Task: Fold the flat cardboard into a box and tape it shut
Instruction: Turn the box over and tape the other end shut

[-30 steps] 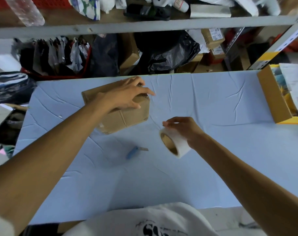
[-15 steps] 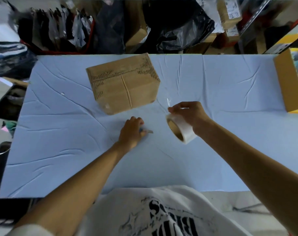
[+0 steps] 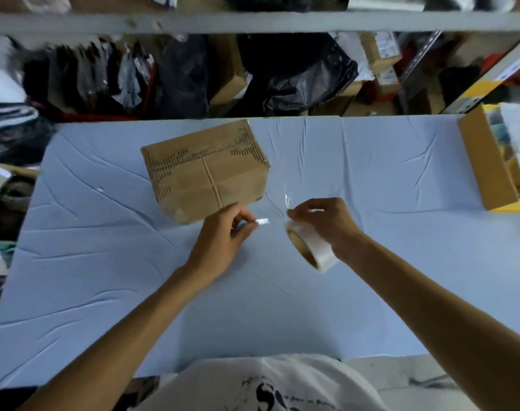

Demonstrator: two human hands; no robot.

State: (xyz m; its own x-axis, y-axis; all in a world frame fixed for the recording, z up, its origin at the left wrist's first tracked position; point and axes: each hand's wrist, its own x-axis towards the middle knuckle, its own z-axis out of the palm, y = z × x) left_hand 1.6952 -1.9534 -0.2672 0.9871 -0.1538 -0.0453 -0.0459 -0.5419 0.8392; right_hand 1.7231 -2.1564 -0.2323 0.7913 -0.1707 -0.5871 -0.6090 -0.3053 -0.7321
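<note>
Sitting on the blue table (image 3: 371, 292), the cardboard box (image 3: 205, 170) has its flaps folded shut; just in front of the box, the left hand (image 3: 220, 241) curls round a small cutter (image 3: 263, 221), white tip pointing right; beside the box's near right corner, the right hand (image 3: 324, 221) grasps the tape roll (image 3: 315, 247), fingertips pinching a clear strip (image 3: 287, 200) drawn up from it.

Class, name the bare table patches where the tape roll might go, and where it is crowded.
Bare: between cardboard box and open carton; left of it; along the table's near edge. Crowded: by the box, around left hand and right hand.
</note>
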